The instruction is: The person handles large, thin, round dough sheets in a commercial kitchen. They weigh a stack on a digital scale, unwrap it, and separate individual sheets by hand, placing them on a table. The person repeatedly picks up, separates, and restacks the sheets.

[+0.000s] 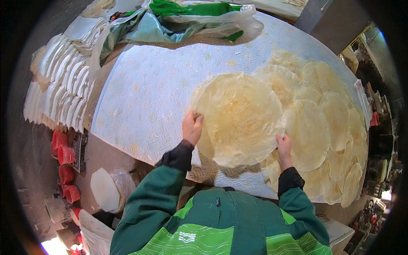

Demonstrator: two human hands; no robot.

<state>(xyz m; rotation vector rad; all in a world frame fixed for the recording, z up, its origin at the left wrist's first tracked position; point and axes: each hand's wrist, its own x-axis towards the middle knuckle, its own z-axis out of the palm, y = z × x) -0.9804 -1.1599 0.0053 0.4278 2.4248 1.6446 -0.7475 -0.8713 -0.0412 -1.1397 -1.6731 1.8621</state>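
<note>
My left hand [192, 128] pinches the left edge of a large, thin, pale-yellow round sheet [240, 119], with the thumb near the rim. At its lower right edge, my right hand [284, 147] grips the same sheet between thumb and fingers. The sheet is slightly see-through, with a rough, more orange patch in the middle. Its near edge seems raised, casting a shadow on the quilted pale-blue cover [143, 95] below. To the right, many similar round sheets [307, 134] lie overlapping on the cover. What they are made of, I cannot tell.
Clear plastic and green fabric [191, 19] lie bunched along the far edge. Rows of stacked white sheets [62, 83] stand at the left. Red pots [66, 155] and an off-white polygonal board [105, 189] are lower left. A pale box [336, 231] sits lower right.
</note>
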